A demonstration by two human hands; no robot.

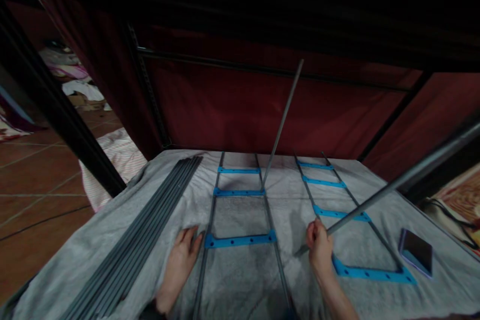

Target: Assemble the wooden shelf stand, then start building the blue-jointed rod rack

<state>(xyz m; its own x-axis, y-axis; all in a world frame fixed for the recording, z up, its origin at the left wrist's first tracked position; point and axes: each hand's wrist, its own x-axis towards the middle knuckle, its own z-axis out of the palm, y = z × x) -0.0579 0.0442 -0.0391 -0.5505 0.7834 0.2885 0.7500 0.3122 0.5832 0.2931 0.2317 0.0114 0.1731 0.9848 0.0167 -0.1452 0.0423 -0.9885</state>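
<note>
While the right hand [320, 247] gripped a smooth grey rod [393, 187], slanting across the right-hand ladder-like frame [371, 273] of slim tubes and flat blue crosspieces, the left hand [182, 255] lay empty, fingers parted, just beside the other frame [240, 241], over rumpled grey cloth [240, 280].

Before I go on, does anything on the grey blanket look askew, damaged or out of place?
One unheld grey rod slants up from the second-farthest blue crosspiece of the left frame, while both frames lie flat. The phone beside the right frame also looks stray. No clear damage shows.
</note>
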